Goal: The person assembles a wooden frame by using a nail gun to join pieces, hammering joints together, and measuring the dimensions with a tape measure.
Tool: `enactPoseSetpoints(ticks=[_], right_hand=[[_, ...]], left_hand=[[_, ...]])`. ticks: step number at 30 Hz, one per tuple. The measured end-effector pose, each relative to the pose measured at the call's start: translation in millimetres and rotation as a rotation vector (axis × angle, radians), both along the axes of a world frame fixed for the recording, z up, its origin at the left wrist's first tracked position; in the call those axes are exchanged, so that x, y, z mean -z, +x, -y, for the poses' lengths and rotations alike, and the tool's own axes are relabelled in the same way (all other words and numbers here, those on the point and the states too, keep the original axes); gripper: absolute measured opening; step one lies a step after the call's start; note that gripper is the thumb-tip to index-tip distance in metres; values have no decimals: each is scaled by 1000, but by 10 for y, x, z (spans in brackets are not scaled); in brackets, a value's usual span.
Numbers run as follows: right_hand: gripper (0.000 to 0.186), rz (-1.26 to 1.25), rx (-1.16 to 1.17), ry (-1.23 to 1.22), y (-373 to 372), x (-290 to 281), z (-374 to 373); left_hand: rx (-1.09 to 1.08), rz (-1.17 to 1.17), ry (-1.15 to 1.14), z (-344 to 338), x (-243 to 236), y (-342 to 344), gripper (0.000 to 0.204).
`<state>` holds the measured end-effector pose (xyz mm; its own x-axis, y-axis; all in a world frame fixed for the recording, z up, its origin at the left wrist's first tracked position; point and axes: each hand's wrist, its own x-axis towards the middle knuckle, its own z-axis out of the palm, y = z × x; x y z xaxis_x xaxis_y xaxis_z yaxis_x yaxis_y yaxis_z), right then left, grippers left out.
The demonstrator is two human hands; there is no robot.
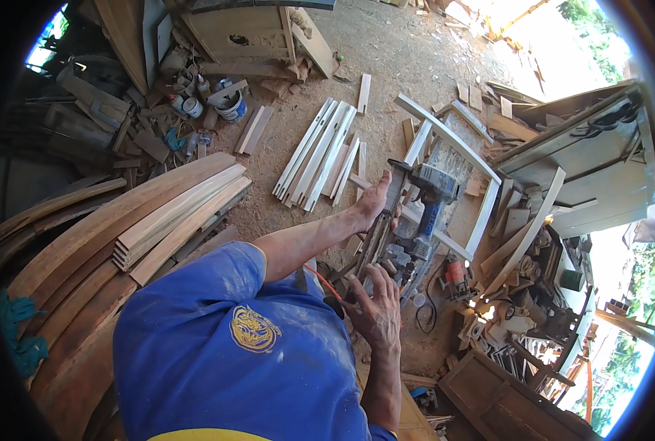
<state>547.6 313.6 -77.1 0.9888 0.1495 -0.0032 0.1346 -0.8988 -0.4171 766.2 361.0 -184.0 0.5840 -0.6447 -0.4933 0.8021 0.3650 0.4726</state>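
Plainly, in the head view, the blue-and-grey machine [429, 220] was the landmark, standing between pale slotted strips [320, 158] to its left and a red power tool [456, 275] to its right. A pale wooden frame [482, 218] reached round its far and right sides. Along its left side ran a narrow brown bar [375, 239], whose material I could not tell. The left hand [373, 200] was wrapped round the bar's far part, thumb on top; the right hand [375, 309] lay fingers bent at the machine's near end, and whether its grip closed on anything was hidden. The bar looked stiff and, if dusty, perhaps slippery, best taken round its narrow sides; the machine seemed heavy, best handled by its solid body.
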Motion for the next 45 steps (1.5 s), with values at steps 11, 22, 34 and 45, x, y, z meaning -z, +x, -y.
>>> enactPoseSetpoints(ticks=[11,22,34,45], right_hand=[[102,63,131,-174,284,-266,303],[89,177,73,-154,288,210,339],[74,208,150,1,15,118,402],[51,1011,90,141,-460,202,-74]], left_hand=[[106,-117,-77,94,194,-98,76],[99,-19,18,-53,81,-348,57],[152,71,219,140,-20,-583,52],[67,68,302,136,116,-1048,50]])
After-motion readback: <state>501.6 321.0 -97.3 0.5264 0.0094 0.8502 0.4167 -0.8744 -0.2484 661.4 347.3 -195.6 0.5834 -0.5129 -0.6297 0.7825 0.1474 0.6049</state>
